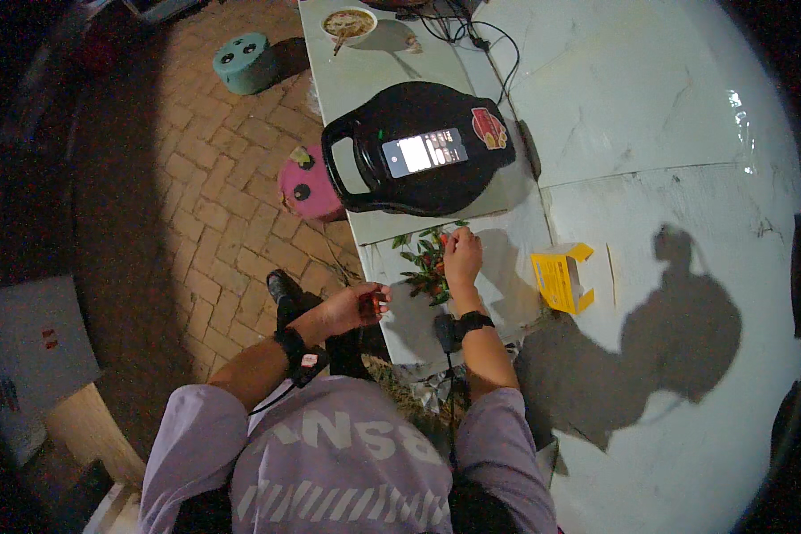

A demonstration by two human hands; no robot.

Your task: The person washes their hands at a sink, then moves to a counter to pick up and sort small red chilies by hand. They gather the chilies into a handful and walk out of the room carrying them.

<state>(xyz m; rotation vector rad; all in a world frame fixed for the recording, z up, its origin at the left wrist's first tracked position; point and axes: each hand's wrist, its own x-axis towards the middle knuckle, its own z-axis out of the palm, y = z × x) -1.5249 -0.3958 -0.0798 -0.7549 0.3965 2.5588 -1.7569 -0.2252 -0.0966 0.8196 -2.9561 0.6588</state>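
A small heap of red and green chili peppers (427, 267) lies on the pale tabletop before me. My right hand (463, 257) is over the heap's right side, its fingertips closed around a red chili pepper (444, 239). Off the table's left edge, my left hand (367, 304) is cupped with its fingers curled around several red chili peppers (372, 305). How many it holds is hidden by the fingers. Both wrists wear black straps with small devices and cables.
Beyond the heap sits a black electric griddle (434, 193) with a lit phone (424, 153) on its lid. An opened yellow box (555, 284) is to the right. Farther off are a bowl of food (348, 24) and black cables (467, 30). Pink (320, 190) and teal stools (247, 67) stand left.
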